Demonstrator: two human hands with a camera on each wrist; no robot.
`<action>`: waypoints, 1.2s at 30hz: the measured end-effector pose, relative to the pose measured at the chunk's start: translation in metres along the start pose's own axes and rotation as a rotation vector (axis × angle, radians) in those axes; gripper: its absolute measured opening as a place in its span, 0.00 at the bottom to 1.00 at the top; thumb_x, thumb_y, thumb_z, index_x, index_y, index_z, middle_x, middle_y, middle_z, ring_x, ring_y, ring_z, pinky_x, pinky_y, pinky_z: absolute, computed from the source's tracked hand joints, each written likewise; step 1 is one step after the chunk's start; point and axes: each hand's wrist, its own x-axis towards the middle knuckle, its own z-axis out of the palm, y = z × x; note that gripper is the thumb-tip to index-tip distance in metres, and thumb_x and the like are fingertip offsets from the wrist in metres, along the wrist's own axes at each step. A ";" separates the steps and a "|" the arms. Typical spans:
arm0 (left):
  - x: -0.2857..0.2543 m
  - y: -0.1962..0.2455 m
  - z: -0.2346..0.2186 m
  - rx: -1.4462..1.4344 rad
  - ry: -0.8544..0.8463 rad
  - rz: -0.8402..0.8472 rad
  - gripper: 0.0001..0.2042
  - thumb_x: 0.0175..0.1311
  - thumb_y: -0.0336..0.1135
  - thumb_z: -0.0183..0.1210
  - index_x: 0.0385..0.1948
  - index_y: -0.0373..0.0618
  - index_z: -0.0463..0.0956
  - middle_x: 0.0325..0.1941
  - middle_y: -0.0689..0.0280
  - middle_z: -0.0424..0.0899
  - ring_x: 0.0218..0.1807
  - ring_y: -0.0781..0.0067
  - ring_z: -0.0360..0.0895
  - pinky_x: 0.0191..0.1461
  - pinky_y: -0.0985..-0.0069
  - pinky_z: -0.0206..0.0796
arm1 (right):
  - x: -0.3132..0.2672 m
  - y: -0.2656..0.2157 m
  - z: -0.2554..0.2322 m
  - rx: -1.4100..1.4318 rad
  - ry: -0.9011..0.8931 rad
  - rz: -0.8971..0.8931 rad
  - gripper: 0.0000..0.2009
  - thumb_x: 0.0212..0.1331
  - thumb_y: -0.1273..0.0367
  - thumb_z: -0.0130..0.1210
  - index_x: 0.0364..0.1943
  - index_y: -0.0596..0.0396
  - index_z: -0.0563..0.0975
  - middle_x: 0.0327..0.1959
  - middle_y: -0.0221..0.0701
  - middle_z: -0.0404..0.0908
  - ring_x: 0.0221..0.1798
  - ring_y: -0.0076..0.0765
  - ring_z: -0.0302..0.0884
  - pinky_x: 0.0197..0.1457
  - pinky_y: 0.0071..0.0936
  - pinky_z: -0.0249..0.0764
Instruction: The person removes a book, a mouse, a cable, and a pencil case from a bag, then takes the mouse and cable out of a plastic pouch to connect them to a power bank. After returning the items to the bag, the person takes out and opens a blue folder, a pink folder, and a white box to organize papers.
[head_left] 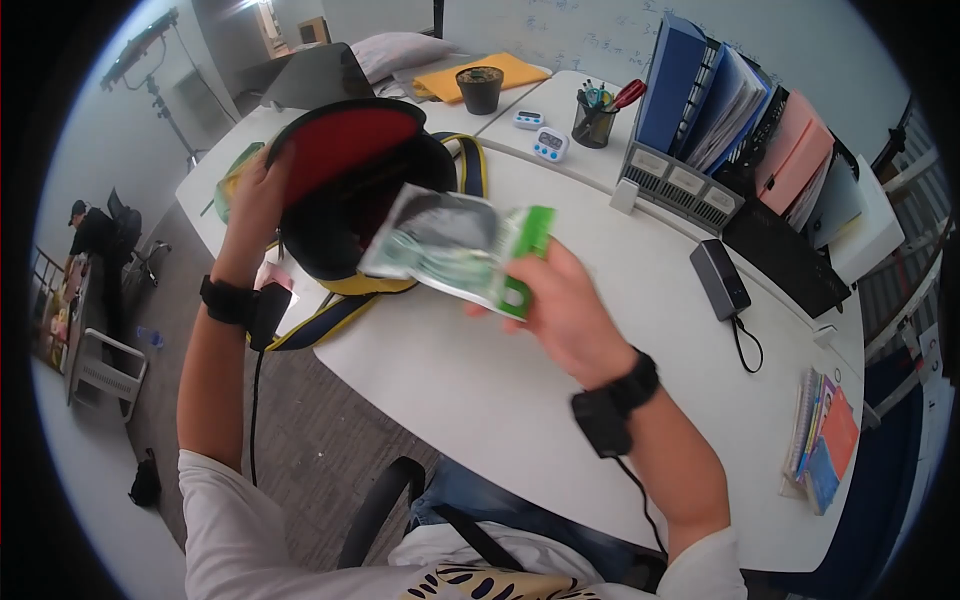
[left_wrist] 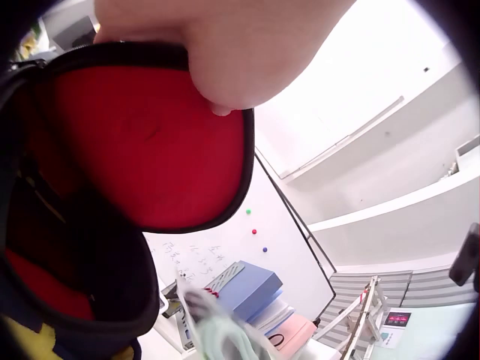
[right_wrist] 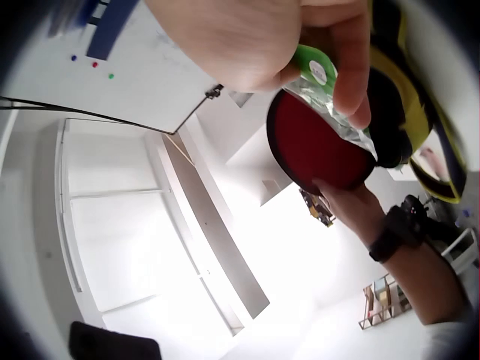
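My left hand (head_left: 258,195) grips the edge of the raised lid (head_left: 345,155) of a black bag (head_left: 318,250). Red lining covers the inside of the lid, and a navy and yellow strap (head_left: 473,165) hangs off the bag. In the left wrist view the thumb presses near the rim of the red lid (left_wrist: 150,142), above the dark opening. My right hand (head_left: 565,315) pinches a clear plastic packet (head_left: 440,245) by its green end. Pale green and dark grey contents show through the plastic. The packet's far end overlaps the bag's opening in the head view.
Along the back of the white table (head_left: 450,375) are a plant pot (head_left: 480,92), two small timers, a pen holder (head_left: 594,122) and a file rack (head_left: 683,185). A dark grey device (head_left: 720,280) and notebooks (head_left: 825,440) lie to the right. Another person (head_left: 92,235) is far left.
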 end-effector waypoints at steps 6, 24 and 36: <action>-0.009 0.018 0.005 -0.080 -0.043 -0.047 0.22 0.83 0.47 0.53 0.63 0.35 0.77 0.58 0.63 0.85 0.57 0.73 0.78 0.67 0.73 0.67 | 0.123 0.058 0.092 0.107 0.070 -0.004 0.15 0.74 0.73 0.43 0.59 0.64 0.72 0.48 0.45 0.85 0.41 0.45 0.91 0.40 0.36 0.91; -0.034 0.027 0.013 -0.077 -0.143 -0.039 0.20 0.85 0.41 0.52 0.65 0.32 0.76 0.59 0.59 0.84 0.59 0.71 0.77 0.70 0.75 0.64 | 0.212 0.138 0.137 -1.187 -0.007 -0.072 0.25 0.57 0.70 0.64 0.60 0.65 0.77 0.53 0.56 0.86 0.59 0.59 0.86 0.63 0.48 0.83; -0.044 0.010 0.016 -0.099 -0.117 -0.111 0.22 0.85 0.41 0.52 0.68 0.32 0.73 0.63 0.59 0.82 0.63 0.73 0.76 0.71 0.75 0.64 | 0.205 0.153 0.137 -0.995 0.287 -0.238 0.24 0.66 0.74 0.54 0.64 0.62 0.62 0.43 0.57 0.87 0.50 0.67 0.86 0.53 0.57 0.83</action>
